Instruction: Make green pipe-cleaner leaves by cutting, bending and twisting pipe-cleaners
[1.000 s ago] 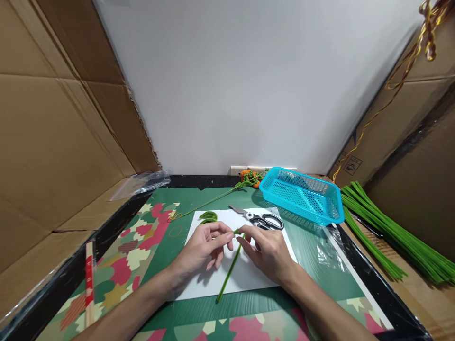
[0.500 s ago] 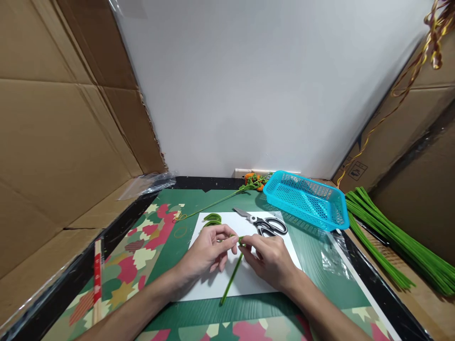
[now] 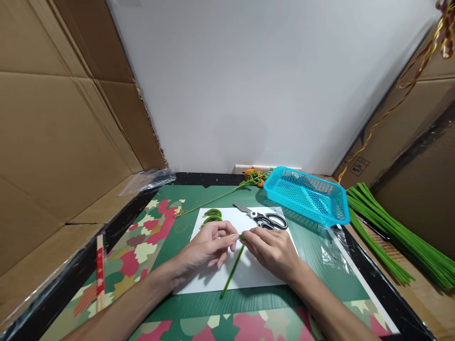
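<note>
A green pipe cleaner (image 3: 232, 273) is pinched between both hands above a white sheet of paper (image 3: 206, 286), its long free end slanting down toward me. My left hand (image 3: 215, 244) grips it with thumb and forefinger, the other fingers loosely curled. Close beside it, my right hand (image 3: 272, 248) has its fingertips closed on the same piece; the part between the fingers is mostly hidden. Bent green pipe cleaner pieces (image 3: 212, 214) lie on the paper just beyond my left hand. Scissors (image 3: 261, 219) with black and grey handles rest beyond my right hand, blades pointing away to the left.
A blue perforated basket (image 3: 307, 196) stands at the back right, and bundled green pipe cleaners (image 3: 398, 237) lie right of the table. An orange flower with a green stem (image 3: 227, 192) lies at the back. Wrapped chopsticks (image 3: 100, 270) are at left. Cardboard walls (image 3: 64, 142) flank the table.
My right hand's fingers have rolled slightly forward and closed further over the pipe cleaner. My left hand keeps its pinch. The whole view has shifted a little.
</note>
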A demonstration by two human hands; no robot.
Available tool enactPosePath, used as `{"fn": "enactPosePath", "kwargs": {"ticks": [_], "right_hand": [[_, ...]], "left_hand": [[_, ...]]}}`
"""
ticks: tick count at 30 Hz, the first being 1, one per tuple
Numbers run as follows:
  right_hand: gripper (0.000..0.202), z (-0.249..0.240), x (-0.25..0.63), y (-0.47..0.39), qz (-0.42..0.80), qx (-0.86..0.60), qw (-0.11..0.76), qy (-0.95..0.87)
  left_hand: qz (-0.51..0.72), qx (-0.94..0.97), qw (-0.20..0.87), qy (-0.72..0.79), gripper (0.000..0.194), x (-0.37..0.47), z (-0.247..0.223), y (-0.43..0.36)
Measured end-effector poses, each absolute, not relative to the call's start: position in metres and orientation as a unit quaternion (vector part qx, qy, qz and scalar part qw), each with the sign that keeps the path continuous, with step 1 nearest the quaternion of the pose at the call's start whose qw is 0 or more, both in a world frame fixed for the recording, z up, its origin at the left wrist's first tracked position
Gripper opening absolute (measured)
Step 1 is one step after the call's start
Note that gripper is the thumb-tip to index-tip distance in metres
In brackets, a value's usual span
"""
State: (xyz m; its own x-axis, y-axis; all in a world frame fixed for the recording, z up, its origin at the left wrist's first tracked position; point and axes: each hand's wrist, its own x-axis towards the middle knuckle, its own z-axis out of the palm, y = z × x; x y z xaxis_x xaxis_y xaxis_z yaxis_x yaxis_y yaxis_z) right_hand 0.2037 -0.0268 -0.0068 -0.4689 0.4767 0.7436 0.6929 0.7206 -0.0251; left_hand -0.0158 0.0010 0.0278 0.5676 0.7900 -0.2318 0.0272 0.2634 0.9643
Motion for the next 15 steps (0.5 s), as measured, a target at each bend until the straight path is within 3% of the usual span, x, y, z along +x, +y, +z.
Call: {"fn": "enactPosePath", "kwargs": {"ticks": [5, 7, 9, 11, 15], "right_hand": [[0.026, -0.007, 0.202, -0.029, -0.147, -0.335, 0.369, -0.855], [0.027, -0.006, 0.199, -0.031, -0.093, -0.335, 0.387, -0.854], [0.026, -0.005, 0.194, -0.032, 0.043, -0.362, 0.431, -0.825], [0.026, -0.004, 0.188, -0.032, 0.256, -0.394, 0.472, -0.746], [0.032, -0.004, 0.179, -0.027, 0.631, -0.372, 0.462, -0.500]], "left_hand": [[0.263, 0.518, 0.734, 0.352, 0.028, -0.018, 0.025, 0.001], [0.259, 0.529, 0.729, 0.347, 0.029, -0.018, 0.024, 0.001], [0.267, 0.553, 0.711, 0.343, 0.030, -0.017, 0.023, 0.001], [0.283, 0.586, 0.677, 0.344, 0.031, -0.015, 0.023, 0.000], [0.307, 0.689, 0.531, 0.387, 0.023, -0.015, 0.019, -0.006]]}}
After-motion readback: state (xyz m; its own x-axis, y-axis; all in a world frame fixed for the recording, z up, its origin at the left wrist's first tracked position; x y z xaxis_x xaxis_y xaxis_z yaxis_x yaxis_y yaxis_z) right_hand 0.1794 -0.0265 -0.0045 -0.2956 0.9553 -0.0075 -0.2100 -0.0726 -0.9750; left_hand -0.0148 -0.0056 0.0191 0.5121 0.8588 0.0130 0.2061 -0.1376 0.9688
